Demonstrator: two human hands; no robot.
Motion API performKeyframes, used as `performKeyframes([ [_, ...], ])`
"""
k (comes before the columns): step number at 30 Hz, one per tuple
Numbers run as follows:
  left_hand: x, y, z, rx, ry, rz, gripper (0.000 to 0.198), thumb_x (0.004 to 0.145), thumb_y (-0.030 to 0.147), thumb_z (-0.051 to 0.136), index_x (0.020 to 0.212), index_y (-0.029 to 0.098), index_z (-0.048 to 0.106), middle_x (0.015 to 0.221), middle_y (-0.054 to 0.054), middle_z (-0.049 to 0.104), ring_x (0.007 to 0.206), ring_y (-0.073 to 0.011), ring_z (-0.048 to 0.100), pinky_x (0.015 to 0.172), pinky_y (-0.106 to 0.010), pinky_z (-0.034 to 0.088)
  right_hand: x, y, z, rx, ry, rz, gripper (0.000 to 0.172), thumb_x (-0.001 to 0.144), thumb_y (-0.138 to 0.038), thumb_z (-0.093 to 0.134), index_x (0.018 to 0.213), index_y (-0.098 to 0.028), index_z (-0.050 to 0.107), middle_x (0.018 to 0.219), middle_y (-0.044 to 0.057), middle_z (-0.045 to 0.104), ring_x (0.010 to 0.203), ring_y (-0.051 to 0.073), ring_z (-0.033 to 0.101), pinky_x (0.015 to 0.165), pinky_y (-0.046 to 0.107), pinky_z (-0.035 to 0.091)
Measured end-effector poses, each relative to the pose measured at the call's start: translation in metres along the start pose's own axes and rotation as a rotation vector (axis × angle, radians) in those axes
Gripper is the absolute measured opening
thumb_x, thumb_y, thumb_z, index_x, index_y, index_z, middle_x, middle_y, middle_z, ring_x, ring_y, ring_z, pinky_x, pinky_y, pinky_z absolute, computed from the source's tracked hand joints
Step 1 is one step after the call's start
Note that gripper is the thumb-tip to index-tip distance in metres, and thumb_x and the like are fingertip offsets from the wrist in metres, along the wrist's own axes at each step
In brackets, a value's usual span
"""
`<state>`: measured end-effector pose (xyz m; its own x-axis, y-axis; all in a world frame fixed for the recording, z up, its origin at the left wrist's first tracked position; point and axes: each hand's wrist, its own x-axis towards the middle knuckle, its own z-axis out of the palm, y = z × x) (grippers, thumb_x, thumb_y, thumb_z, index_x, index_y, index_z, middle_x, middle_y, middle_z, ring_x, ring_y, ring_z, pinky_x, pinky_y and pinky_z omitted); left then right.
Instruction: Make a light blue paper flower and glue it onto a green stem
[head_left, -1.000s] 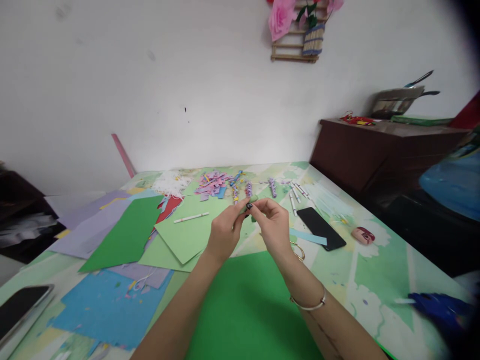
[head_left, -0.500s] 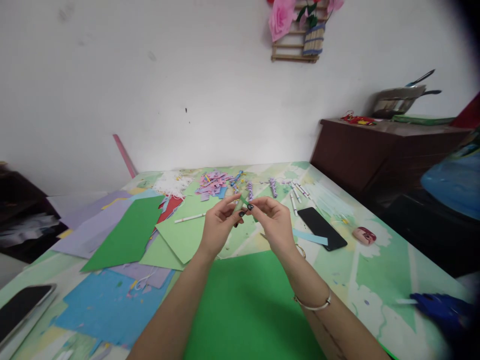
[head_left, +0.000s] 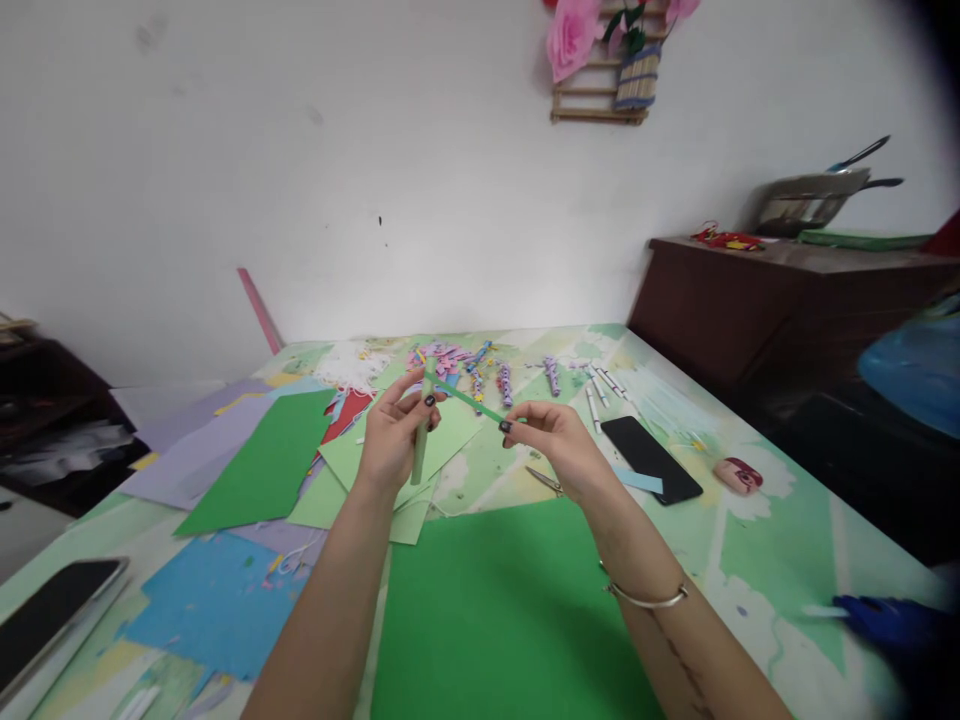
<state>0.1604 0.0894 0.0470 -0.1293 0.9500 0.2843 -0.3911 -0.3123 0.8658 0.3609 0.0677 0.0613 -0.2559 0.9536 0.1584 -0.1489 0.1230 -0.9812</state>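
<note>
Green paper strip (head_left: pixel 469 401) stretched between hands; no writing legible.

Pale green stick (head_left: pixel 418 440) upright, thin green strip (head_left: pixel 469 401) stretched taut rightward

Since the earlier frames the left hand (head_left: pixel 394 440) and right hand (head_left: pixel 559 447), first pinched together in front of the purple scrap pile (head_left: pixel 442 358), have drawn apart, stretching a green paper strip (head_left: pixel 469 401) taut between them, with a pale green stick (head_left: pixel 420 440) now upright in the left.
</note>
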Motion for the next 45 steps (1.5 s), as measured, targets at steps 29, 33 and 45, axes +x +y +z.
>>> performKeyframes([
  [29,0.014,0.025,-0.046,0.035,0.272,0.186,0.050,0.057,0.009,0.072,0.105,0.018,0.062,0.067,-0.003,0.069,0.050,-0.0095,0.058,0.048,-0.020,0.045,-0.004,-0.004,-0.009,-0.032,-0.253,-0.124,0.007,0.073,-0.022,0.063,0.074,-0.019,0.069,0.082,0.005,0.067,0.081,0.016,0.061,0.077,0.032,0.047],
  [33,0.011,0.025,-0.037,0.079,0.188,0.182,0.050,0.060,0.012,0.073,0.108,0.017,0.061,0.069,-0.004,0.069,0.049,-0.0084,0.057,0.049,-0.020,0.044,0.000,0.002,-0.004,-0.083,-0.133,-0.052,0.007,0.072,-0.023,0.064,0.074,-0.017,0.067,0.074,0.003,0.066,0.074,0.014,0.060,0.074,0.031,0.047],
  [45,-0.017,0.015,0.021,0.009,-0.153,-0.064,0.043,0.064,0.015,0.073,0.106,0.020,0.063,0.065,0.000,0.064,0.049,-0.0080,0.054,0.050,-0.021,0.041,0.004,0.028,0.023,-0.225,-0.015,-0.207,0.045,0.071,-0.022,0.062,0.115,-0.026,0.053,0.111,0.006,0.058,0.064,0.010,0.053,0.058,0.026,0.045],
])
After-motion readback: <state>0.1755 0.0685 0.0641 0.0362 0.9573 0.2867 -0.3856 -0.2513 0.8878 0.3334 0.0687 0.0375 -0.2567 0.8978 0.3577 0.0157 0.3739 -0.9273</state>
